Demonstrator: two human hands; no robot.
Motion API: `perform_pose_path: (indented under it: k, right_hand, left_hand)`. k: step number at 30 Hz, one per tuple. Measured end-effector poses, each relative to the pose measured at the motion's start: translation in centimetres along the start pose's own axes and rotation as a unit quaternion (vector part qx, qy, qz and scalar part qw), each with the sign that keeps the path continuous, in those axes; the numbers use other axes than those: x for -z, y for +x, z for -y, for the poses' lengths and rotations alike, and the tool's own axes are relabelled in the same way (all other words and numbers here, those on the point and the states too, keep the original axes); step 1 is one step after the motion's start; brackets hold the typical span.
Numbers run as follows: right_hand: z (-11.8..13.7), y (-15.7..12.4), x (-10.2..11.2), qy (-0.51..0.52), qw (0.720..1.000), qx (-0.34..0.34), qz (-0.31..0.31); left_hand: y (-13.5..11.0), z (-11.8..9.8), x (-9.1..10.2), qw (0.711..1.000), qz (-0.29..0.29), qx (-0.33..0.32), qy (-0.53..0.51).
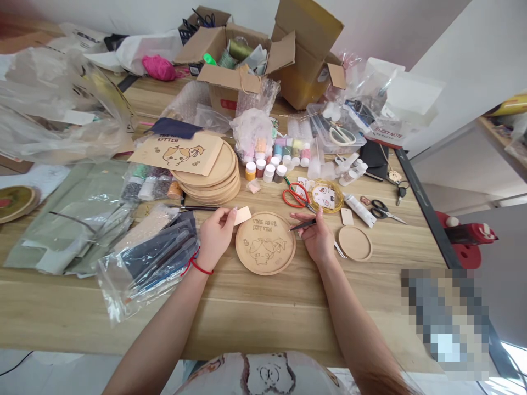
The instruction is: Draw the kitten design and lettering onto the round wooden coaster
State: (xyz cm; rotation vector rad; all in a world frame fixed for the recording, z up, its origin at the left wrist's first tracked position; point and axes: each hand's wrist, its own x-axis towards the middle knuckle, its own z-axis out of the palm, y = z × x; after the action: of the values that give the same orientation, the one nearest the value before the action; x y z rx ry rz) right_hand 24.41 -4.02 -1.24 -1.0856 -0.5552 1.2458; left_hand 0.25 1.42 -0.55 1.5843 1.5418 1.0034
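A round wooden plate (265, 244) with a printed kitten drawing lies on the wooden table (247, 312) in front of me. My left hand (214, 236) rests at its left edge and pinches a small pale wooden tag (242, 215); a red cord is round that wrist. At the plate's right edge, my right hand (316, 238) is closed on dark tweezers (302, 224) whose tips point left over the plate.
A small wooden coaster (354, 243) lies right of my right hand. Behind are red scissors (297, 196), a wire coil (326, 196), paint jars (272, 164), a stack of wooden plates (214, 178), a glue tube (359, 210), cardboard boxes (230, 66). Plastic bags (144, 258) crowd the left.
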Motion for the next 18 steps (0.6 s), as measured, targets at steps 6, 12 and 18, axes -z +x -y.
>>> perform_pose_path:
  k: [6,12,18]
  right_hand:
    - [1.5,-1.0,-0.8,0.105,0.992,-0.056,0.037]
    - [1.9,-2.6,-2.2,0.269,0.955,-0.079,0.095]
    - [1.5,-2.8,-2.5,0.257,0.954,-0.098,0.119]
  left_hand:
    - [0.0,-0.2,0.1,1.000,0.000,0.000,0.008]
    - [0.1,-0.3,0.0,1.000,-0.003,0.001,0.011]
    - [0.1,-0.1,0.0,1.000,-0.004,0.000,0.013]
